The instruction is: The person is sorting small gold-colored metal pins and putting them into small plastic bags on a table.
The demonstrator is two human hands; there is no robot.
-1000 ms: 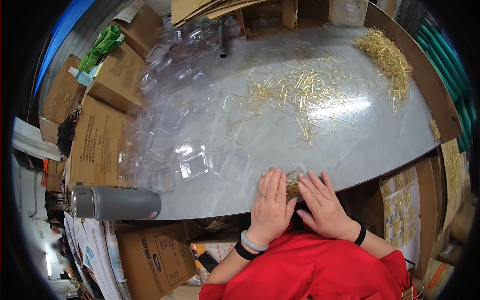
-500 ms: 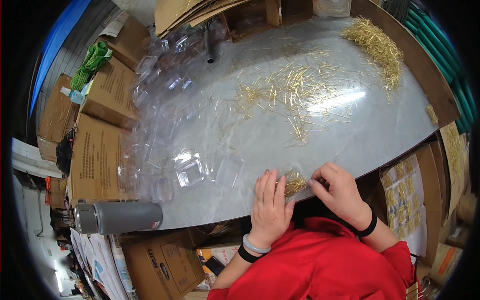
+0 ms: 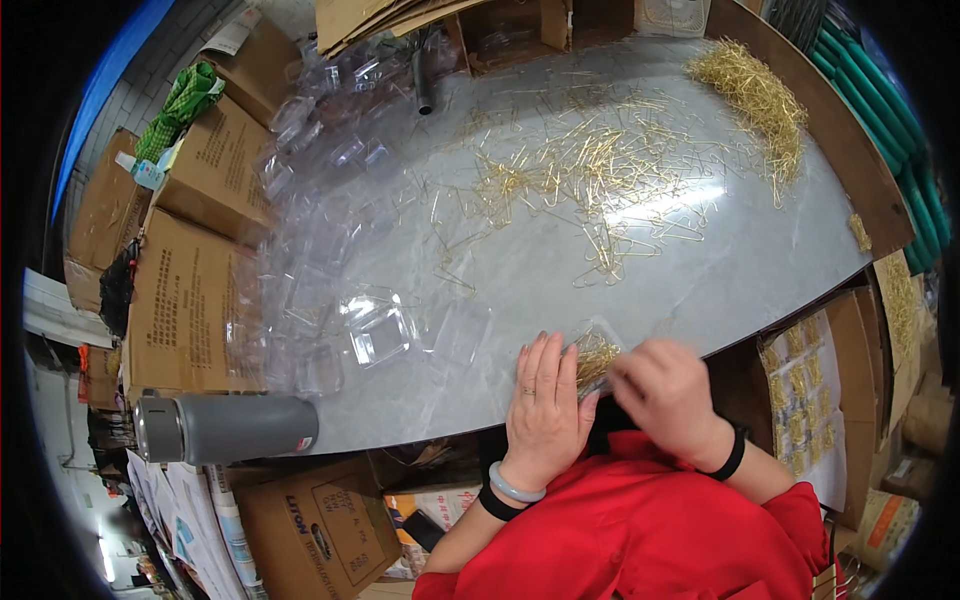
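Close to the table's near edge lies a small bundle of gold wire hooks [image 3: 597, 352], with what looks like clear plastic around it. My left hand [image 3: 545, 395] rests flat against the bundle's left side, fingers stretched out and thumb apart. At its right side is my right hand [image 3: 665, 395], curled and smeared by motion, so its fingertips and anything in them cannot be made out. Farther back, many loose gold wire hooks [image 3: 600, 180] are scattered over the grey table [image 3: 480, 400].
Clear plastic boxes [image 3: 380, 335] pile up along the left side. A grey bottle [image 3: 245, 428] lies at the near left edge, beside cardboard boxes [image 3: 185, 305]. A dense heap of gold wires [image 3: 755, 105] sits far right against a brown rim [image 3: 850, 130]. Packed gold bundles [image 3: 800, 385] lie lower right.
My right hand has shifted slightly and is now blurred over the bundle's right side. My left hand stays against the bundle. The whole view has shifted a little.
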